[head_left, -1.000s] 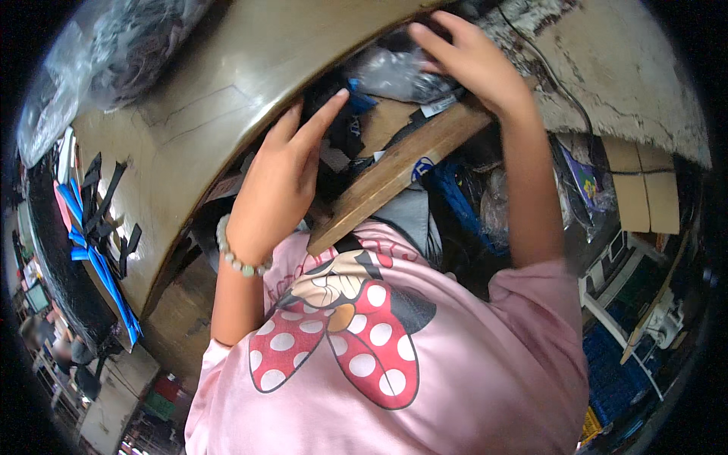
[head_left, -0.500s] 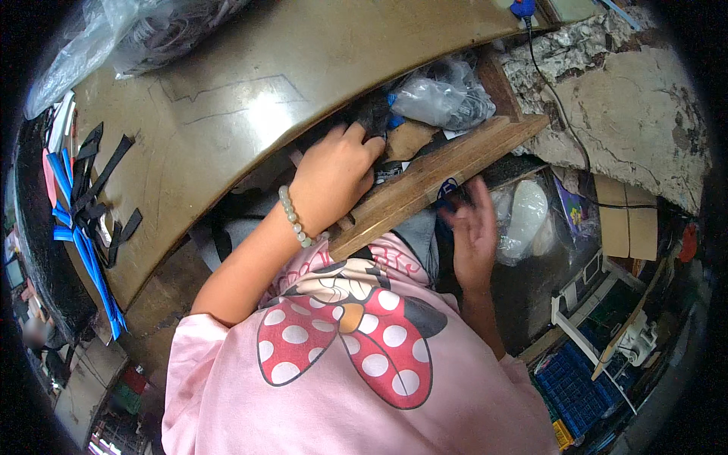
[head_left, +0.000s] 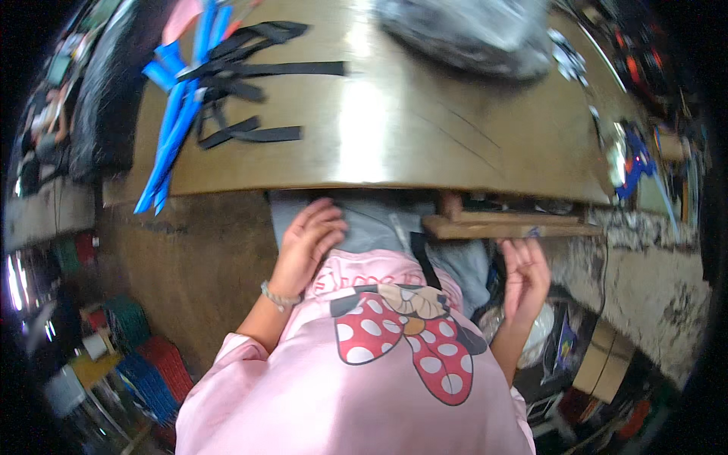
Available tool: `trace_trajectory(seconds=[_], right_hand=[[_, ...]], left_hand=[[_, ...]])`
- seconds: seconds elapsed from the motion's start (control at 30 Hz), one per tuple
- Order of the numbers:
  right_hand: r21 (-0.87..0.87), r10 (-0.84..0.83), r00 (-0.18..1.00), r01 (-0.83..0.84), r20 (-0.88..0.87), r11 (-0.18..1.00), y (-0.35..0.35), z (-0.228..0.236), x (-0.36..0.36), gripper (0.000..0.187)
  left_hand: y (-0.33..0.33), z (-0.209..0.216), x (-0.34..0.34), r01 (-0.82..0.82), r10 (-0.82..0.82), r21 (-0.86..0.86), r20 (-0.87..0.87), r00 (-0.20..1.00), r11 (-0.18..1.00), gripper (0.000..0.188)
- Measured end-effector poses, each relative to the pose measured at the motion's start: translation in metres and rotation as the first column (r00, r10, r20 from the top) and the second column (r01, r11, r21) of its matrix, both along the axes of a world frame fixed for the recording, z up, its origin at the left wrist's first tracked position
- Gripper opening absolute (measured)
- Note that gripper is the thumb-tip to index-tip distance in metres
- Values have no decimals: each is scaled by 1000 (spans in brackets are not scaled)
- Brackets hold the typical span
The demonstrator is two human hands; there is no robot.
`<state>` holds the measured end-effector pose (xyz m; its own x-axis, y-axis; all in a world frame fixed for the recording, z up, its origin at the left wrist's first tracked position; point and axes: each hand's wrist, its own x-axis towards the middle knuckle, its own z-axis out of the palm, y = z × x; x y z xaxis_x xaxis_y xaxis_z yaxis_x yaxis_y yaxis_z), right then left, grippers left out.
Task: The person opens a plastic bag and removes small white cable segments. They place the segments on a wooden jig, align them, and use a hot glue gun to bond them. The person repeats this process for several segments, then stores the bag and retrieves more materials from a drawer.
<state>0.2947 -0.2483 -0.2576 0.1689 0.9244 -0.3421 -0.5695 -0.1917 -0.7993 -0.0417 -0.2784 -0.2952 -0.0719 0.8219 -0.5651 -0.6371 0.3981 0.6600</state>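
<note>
Left hand (head_left: 309, 243): fingers loosely curved and slightly parted, over the grey cloth (head_left: 368, 227) at the lap; contact with the cloth cannot be confirmed. A pale beaded bracelet (head_left: 280, 298) is on the wrist. Right hand (head_left: 525, 277): palm partly visible, fingers extended and slightly spread, tips at the lower edge of the brown wooden drawer (head_left: 485, 227); whether they press on it cannot be told.

The drawer sits under the right half of the table's near edge. Its front board has its long axis running left to right, nearly parallel to that edge, with its narrow face toward the person. A dark slit shows behind the board; the contents are hidden by the tabletop.

Markings: a blue mark (head_left: 533, 230) on the board is too blurred to read. The pink shirt (head_left: 341, 409) bears red lettering, partly lost in folds, above a printed red bow with white dots.

Outward: a glossy brown table (head_left: 280, 168) carries blue flat strips (head_left: 173, 129) and black straps (head_left: 292, 69) at left, and a clear plastic bag (head_left: 478, 34) of dark material, cut off by the upper edge. Behind the right wrist, a whitish plastic-wrapped item (head_left: 540, 334) is partly covered. Further right stands brown cardboard (head_left: 603, 362).
</note>
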Motion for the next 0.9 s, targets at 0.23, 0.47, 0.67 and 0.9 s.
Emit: trace_trajectory(seconds=[0.23,0.47,0.67,0.9], right_hand=[[128,29,939,-78,343,989,47,-29,-42,38],[-243,768,250,-852,589,464,6,-18,-128,35],[-325,590,-254,-946,766,14,49,42,-219,32],[-42,483,-201,-947,852,-319,10,32,-307,23]], left_hand=[[8,-65,-126,-643,559,-28,524,643,766,37],[7,-69,-118,-571,480,86,448,754,816,83],[-53,-73,-92,-564,501,173,304,811,808,99],[-151,-61,-58,-650,621,41,256,741,759,81]])
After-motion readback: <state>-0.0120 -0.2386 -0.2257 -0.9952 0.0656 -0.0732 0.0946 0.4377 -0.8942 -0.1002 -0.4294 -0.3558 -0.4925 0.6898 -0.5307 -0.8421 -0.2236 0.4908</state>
